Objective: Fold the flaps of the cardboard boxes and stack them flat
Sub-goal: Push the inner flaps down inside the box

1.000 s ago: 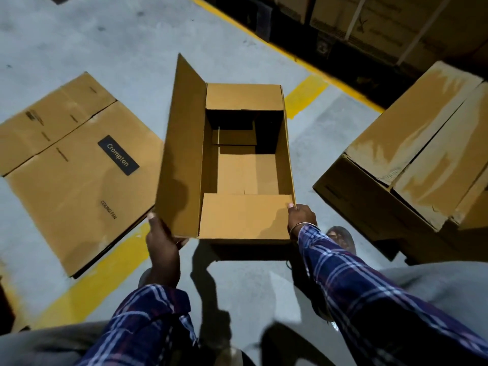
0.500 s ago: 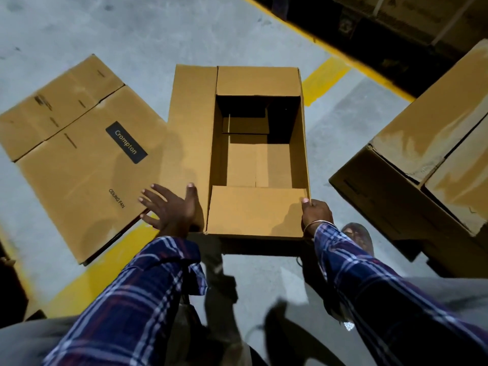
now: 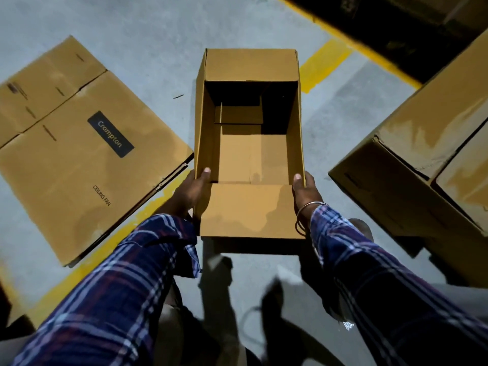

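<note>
A grey concrete warehouse floor (image 3: pixel 132 30) crossed by painted yellow lines (image 3: pixel 323 64) carries everything here, with dark racking of stacked cartons barely readable along the far edge. Well to the right of the right fingers sits a large closed brown cardboard carton (image 3: pixel 412 165) with scuffed, shiny top flaps. Off to the left of the left fingers a flattened brown cardboard box with a dark "Crompton" label (image 3: pixel 87 159) lies flat on the floor, the likely start of the stack. Between the two hands stands the open brown cardboard box (image 3: pixel 250 154), upright, its near flap folded out toward the person and its far flap standing up beyond the fingers. The left hand (image 3: pixel 190 192) grips the near left corner with the thumb hooked over the rim, and the right hand (image 3: pixel 306 190), a thin metal bangle (image 3: pixel 309 208) at its wrist, grips the near right corner likewise; the other fingers are hidden behind the walls. To do this step well, I would judge the box needs its bottom flaps released and opposite corners pushed toward each other so the walls collapse along their creases. Pressing straight inward risks buckling a wall. Both plaid sleeves (image 3: pixel 124 281) reach forward evenly.
</note>
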The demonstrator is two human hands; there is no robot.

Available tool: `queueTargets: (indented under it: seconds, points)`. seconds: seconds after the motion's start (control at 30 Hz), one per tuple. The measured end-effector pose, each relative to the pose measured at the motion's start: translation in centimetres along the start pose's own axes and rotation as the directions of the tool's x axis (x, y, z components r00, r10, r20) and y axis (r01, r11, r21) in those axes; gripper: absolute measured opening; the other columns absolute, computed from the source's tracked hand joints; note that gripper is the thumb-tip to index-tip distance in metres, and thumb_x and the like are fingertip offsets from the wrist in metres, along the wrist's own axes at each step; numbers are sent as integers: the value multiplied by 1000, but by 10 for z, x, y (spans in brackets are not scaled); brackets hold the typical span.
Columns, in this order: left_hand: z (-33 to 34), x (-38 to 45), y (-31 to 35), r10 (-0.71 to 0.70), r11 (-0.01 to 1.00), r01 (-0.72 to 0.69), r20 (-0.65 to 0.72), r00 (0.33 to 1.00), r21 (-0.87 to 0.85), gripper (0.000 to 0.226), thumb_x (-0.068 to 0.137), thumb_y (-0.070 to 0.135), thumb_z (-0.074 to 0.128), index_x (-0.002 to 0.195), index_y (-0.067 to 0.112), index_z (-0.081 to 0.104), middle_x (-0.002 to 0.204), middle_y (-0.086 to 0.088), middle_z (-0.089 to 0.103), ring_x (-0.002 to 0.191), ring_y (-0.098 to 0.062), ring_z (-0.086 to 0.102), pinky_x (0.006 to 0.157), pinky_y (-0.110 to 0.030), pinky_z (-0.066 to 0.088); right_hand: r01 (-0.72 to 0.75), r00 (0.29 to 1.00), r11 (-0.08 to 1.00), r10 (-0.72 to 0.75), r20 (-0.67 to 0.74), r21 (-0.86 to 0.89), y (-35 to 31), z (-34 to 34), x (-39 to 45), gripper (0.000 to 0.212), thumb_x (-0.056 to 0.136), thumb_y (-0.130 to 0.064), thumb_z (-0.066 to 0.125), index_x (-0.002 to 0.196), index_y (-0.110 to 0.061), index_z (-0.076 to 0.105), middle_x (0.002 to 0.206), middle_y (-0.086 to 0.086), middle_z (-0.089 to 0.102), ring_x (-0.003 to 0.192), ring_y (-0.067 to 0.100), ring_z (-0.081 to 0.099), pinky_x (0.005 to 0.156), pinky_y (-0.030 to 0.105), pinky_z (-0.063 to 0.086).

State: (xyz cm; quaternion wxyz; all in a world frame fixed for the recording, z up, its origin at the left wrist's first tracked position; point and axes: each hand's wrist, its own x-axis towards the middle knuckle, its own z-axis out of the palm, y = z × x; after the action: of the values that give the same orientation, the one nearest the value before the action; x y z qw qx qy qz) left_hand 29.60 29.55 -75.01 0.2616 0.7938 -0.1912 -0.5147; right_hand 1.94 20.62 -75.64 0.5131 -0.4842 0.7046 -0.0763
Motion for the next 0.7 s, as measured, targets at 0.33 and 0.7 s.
queueTargets:
  seconds: [0.33,0.7]
  points:
    - [8,-19,-7,-83,982,95,79,993,-165,68,106,57,36,163,23,21,163,-8,35,148,-32,36,111,-39,32,-18,996,999,15,85,34,5,-2,-1,68,99,-69,34,156,-32,32,156,4,45,138,34,46,116,49,36]
    - [15,-79,-42,-125,963,159,163,979,-216,60,98,67,46,145,29,45,138,-2,60,107,-24,62,83,-38,48,-72,991,997,76,112,-38,29,-6,-43,74,94,-73,45,145,-19,51,146,11,55,129,36,54,108,43,39]
